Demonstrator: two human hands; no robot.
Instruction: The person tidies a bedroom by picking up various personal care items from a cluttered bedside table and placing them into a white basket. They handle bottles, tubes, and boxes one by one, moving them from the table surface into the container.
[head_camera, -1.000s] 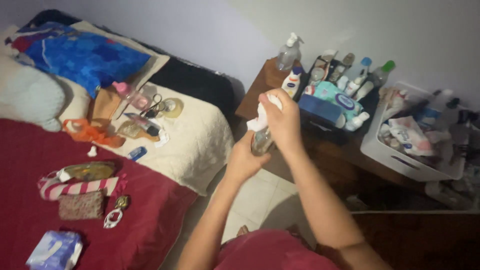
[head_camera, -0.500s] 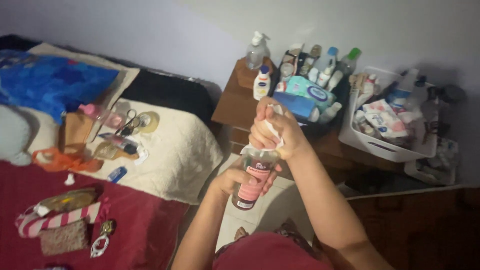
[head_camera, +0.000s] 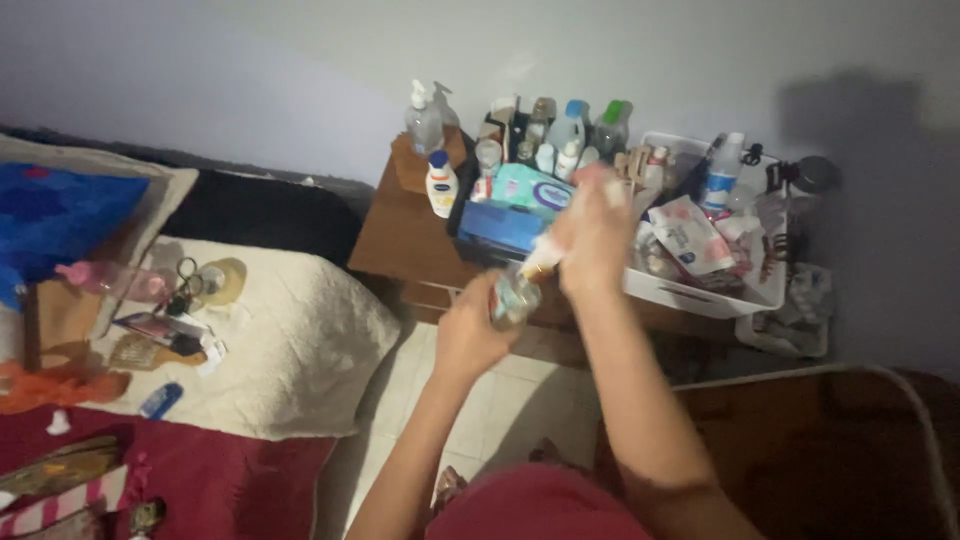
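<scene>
My left hand (head_camera: 468, 335) grips a small clear bottle (head_camera: 513, 298) by its body, held above the floor in front of a wooden nightstand (head_camera: 400, 235). My right hand (head_camera: 592, 238) is blurred and closed around a crumpled white tissue (head_camera: 545, 260) pressed at the bottle's top. Both arms reach forward from the bottom of the view. The bottle's label is turned away and mostly hidden by my fingers.
The nightstand holds a dark box of bottles (head_camera: 500, 225), a pump bottle (head_camera: 424, 120) and a white basket (head_camera: 700, 290) of toiletries. At left, a bed with a cream blanket (head_camera: 300, 330) carries scissors, tape and small items. A dark wooden piece (head_camera: 820, 450) stands at right.
The view has swung to the right, shifting the bed leftwards. Both hands lifted and tilted the bottle so its pink label no longer shows. My right hand moved up, blurred.
</scene>
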